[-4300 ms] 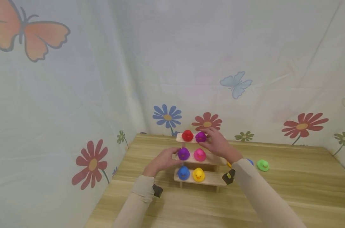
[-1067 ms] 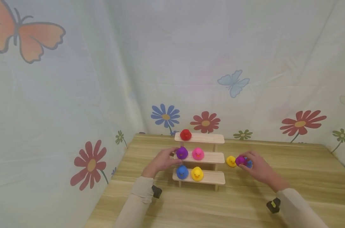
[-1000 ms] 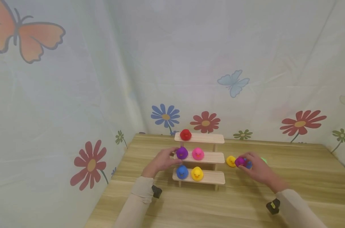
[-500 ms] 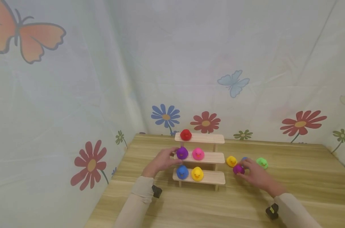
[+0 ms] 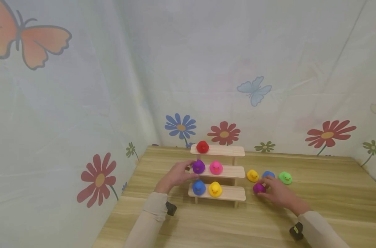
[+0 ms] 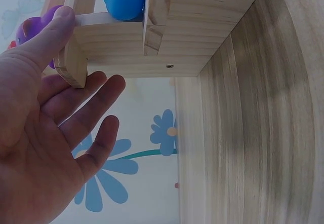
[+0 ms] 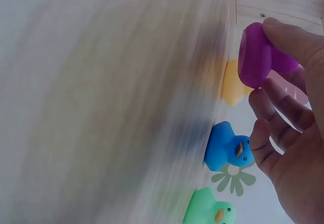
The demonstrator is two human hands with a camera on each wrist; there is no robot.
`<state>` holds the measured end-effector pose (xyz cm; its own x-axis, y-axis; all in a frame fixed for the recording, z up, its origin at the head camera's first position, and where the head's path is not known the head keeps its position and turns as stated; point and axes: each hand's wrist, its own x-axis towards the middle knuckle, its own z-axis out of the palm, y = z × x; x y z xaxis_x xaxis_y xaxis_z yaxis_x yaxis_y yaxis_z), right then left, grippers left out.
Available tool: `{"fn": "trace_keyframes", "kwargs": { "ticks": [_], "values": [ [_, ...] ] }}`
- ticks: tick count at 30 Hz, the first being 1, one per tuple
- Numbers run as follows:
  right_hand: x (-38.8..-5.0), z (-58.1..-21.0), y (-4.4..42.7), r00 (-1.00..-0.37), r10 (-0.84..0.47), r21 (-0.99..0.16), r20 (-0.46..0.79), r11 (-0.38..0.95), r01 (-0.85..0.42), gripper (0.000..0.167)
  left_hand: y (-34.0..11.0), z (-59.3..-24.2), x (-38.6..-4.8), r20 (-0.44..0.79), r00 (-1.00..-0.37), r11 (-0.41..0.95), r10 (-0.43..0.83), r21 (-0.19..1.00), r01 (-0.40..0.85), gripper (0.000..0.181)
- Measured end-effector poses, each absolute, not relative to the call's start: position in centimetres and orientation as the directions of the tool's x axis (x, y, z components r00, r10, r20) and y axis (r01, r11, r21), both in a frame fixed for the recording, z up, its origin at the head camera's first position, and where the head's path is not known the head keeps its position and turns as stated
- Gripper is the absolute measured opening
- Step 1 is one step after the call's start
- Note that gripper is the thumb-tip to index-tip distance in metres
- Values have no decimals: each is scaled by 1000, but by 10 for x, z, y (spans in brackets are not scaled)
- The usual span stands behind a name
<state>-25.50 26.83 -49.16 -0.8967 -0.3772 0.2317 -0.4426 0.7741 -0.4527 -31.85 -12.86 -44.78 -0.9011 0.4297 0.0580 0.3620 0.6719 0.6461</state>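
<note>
A three-tier wooden display stand point(image 5: 226, 171) holds several rubber ducks. My left hand point(image 5: 176, 174) holds the left end of its middle shelf; in the left wrist view the thumb point(image 6: 53, 29) lies near the purple duck point(image 6: 34, 27) and the other fingers reach behind the plank. My right hand point(image 5: 277, 192) pinches a magenta-purple rubber duck point(image 7: 255, 56) between thumb and fingers, right of the stand. Whether this duck touches the table is unclear. On the stand sit a red duck point(image 5: 202, 147), a pink duck point(image 5: 216, 167), a blue duck point(image 5: 199, 187) and a yellow duck point(image 5: 215, 189).
On the wooden table point(image 5: 330, 203), right of the stand, a yellow duck point(image 5: 252, 175), another blue duck point(image 7: 223, 145) and a green duck point(image 5: 285, 177) stand in a row behind my right hand. A flower-printed curtain point(image 5: 206, 75) borders the table at the back and left.
My right hand has taken the magenta-purple duck from the top shelf, carried it right and down, then drawn it nearer, in front of the row of ducks. My left hand stays at the shelf.
</note>
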Motion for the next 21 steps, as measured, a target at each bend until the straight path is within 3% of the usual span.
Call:
{"fn": "trace_keyframes", "kwargs": {
  "ticks": [21],
  "values": [
    [-267, -502, 259, -896, -385, -425, 221, 789, -444, 30, -129, -446, -316, 55, -903, 677, 425, 642, 358, 66]
  ]
}}
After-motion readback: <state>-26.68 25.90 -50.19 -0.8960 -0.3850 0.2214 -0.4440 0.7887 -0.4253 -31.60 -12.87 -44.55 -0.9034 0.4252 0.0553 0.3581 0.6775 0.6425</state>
